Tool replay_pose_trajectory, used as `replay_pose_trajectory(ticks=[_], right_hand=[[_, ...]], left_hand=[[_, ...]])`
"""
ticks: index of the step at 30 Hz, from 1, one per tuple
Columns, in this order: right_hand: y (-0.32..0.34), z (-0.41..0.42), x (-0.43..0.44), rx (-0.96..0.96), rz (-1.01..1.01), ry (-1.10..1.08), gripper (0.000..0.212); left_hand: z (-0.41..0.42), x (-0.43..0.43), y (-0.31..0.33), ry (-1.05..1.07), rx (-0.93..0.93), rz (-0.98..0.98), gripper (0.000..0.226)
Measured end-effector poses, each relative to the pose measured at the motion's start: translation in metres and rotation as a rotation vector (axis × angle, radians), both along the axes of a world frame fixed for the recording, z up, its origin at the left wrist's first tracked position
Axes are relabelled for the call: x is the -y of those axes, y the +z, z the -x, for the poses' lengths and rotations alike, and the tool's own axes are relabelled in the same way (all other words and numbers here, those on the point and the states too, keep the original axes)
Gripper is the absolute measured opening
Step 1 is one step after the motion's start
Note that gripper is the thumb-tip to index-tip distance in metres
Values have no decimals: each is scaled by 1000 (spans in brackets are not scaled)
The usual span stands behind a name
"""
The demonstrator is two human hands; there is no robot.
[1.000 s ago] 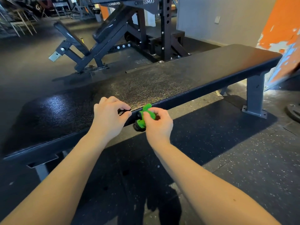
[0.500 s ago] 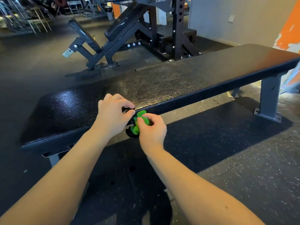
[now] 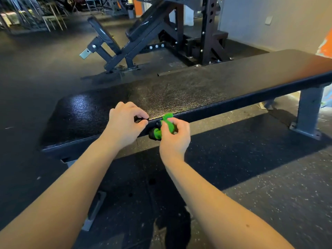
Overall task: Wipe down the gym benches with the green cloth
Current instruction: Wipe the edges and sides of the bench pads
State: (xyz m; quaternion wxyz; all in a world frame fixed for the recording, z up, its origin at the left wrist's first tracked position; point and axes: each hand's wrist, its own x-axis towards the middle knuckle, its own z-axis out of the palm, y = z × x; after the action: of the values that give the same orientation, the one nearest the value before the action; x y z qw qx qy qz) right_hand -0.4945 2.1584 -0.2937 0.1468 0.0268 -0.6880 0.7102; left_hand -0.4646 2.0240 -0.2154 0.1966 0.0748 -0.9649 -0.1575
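Observation:
A long flat black gym bench (image 3: pixel 197 90) runs across the view from lower left to upper right, its textured pad shining near the left end. My right hand (image 3: pixel 175 136) grips a bunched-up green cloth (image 3: pixel 166 124) at the bench's near edge; part of the cloth hangs below over something small and dark. My left hand (image 3: pixel 125 123) is curled just left of it at the same edge, pinching a small dark item between thumb and fingers; what it is cannot be made out.
Behind the flat bench stands an incline bench (image 3: pixel 143 27) attached to a dark rack (image 3: pixel 208 29). The flat bench's grey leg (image 3: pixel 308 114) is bolted to the speckled rubber floor at right. A pale wall (image 3: pixel 269 20) is at the back right.
The view has swung left, so the bench sits further right in frame. Both hands stay together at the bench's near edge, still working the cloth.

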Motion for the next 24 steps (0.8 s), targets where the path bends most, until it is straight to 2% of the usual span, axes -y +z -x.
replay_pose_trajectory(ticks=[3,7,10,13,16,19,24], right_hand=[[2,17,-21,26,-60,21,12],[11,56,-64,158,111,-218,11],[15,52,-56,149,137,-271,7],[12,22,-18,141,154,-177,10],[1,-12,15,72,38,11,13],[0,-16,19,92,20,101,13],[12,33,-25,194,212,-155,9]], left_hand=[[-1,1,0,-27,-5,-31,7],[-4,3,1,-37,-14,-44,5],[-6,5,3,-28,-8,-42,6],[-8,8,4,-16,13,-36,6],[-11,11,5,-6,26,-28,5],[-16,19,5,-13,31,-66,9],[-24,32,8,-12,40,-88,12]])
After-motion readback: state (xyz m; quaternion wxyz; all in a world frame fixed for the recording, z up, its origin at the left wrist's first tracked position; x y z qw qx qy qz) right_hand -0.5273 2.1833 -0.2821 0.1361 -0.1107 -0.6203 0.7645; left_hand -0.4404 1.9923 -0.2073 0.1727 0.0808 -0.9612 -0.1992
